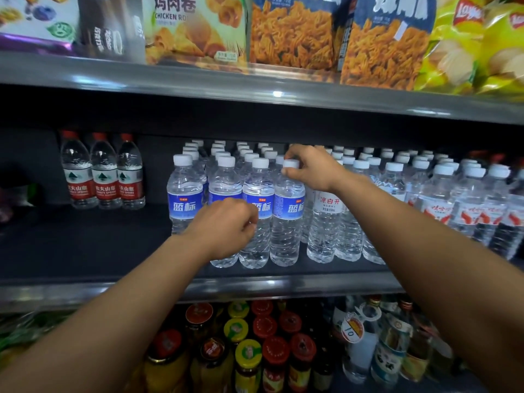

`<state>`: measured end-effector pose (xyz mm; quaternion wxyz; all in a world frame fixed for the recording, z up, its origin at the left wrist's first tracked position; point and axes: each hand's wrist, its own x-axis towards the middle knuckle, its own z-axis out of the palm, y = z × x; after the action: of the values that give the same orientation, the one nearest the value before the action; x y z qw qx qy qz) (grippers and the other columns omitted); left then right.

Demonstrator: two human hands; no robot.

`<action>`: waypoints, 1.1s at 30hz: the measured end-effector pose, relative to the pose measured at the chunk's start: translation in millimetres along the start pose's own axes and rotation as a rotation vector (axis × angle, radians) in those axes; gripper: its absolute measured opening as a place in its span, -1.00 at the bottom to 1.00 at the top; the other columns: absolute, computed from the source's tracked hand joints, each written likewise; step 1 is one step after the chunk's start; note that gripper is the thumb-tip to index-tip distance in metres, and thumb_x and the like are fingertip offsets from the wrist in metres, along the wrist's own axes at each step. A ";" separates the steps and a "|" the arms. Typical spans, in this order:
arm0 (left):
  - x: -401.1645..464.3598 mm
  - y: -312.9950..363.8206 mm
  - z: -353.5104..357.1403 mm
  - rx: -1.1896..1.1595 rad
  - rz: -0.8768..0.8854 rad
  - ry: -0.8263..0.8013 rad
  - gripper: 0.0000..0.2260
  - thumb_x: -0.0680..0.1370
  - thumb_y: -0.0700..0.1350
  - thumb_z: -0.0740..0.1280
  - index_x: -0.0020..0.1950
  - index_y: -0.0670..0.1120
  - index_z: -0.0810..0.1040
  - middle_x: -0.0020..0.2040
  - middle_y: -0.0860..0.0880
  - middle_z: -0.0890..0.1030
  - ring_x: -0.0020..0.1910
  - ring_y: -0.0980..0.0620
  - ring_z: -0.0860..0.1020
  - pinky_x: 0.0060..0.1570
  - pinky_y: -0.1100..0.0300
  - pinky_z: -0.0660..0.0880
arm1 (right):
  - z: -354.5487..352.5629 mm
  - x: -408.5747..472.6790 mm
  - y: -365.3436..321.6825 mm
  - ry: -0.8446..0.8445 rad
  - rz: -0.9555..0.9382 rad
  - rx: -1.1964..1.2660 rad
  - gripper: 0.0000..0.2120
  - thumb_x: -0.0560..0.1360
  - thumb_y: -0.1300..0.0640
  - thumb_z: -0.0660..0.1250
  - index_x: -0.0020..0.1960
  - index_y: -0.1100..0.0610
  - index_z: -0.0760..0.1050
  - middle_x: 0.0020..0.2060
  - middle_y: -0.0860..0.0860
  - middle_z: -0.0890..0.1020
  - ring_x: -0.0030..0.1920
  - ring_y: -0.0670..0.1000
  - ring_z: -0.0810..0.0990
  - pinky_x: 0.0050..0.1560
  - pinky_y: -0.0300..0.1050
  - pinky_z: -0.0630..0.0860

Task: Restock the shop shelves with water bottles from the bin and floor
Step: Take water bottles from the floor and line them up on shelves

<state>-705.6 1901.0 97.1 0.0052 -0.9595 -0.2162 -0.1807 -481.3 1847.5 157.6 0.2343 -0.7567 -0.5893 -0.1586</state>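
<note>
**Front row going in on the middle shelf**

You're at the placing step: your right hand (309, 168) has its fingers (292, 173) pinching the white cap of a blue-label bottle (287, 214), which stands upright at the right end of the near row on the middle shelf (85, 245), touching its neighbour. Your left hand (226, 225) is down in front of the second and third bottles of that row, fingers curled in against their clear bodies; whether it truly grips one or just steadies it, I cannot tell from here.

By my reading, the next move is a small one: square that bottle so its label faces out, let go of the cap, then fetch more stock. There's open shelf to the left, between the blue-label block and the three red-capped bottles (103, 171) further back. The bin and floor stock are out of view.

Materials to mind: thin, clear, ribbed plastic, glossy film labels, ridged screw caps. Those walls likely flex under a hard squeeze, and the tall narrow shapes could topple like dominoes. To the right, white-label bottles (326, 217) stand packed close; above, crinkly snack bags (295, 32); below, jars with metal lids (272, 327).
</note>
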 end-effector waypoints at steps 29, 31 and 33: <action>-242.2 -56.0 -24.6 0.140 -0.235 -0.102 -0.84 0.55 0.00 0.24 0.04 0.00 0.55 0.08 -0.06 0.60 0.06 -0.13 0.55 -0.02 0.01 0.51 | 122.4 -179.3 -231.7 -0.217 -0.349 0.232 -0.73 0.51 -0.04 0.32 0.14 0.06 0.43 -0.13 0.04 0.60 -0.05 0.13 0.55 -0.16 -0.04 0.45; -270.8 -67.6 -14.2 0.136 -0.294 -0.134 -0.83 0.55 0.02 0.23 0.05 0.01 0.55 0.10 -0.05 0.60 0.07 -0.13 0.56 -0.02 0.03 0.52 | 144.5 -190.1 -255.3 -0.275 -0.397 0.286 -0.75 0.51 -0.04 0.32 0.13 0.05 0.44 -0.16 0.00 0.56 -0.07 0.11 0.56 -0.16 -0.03 0.47; -296.4 -79.3 3.6 0.127 -0.333 -0.186 -0.82 0.55 0.02 0.22 0.07 0.02 0.55 0.11 -0.06 0.60 0.10 -0.13 0.56 -0.01 0.03 0.51 | 170.6 -201.9 -274.3 -0.334 -0.438 0.318 -0.77 0.51 -0.02 0.31 0.11 0.04 0.43 -0.17 0.00 0.54 -0.08 0.14 0.56 -0.18 -0.02 0.48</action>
<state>-986.8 1850.8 -15.2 0.0155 -0.9208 -0.3823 -0.0755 -804.0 1828.4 -43.9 0.2099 -0.5813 -0.7860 0.0155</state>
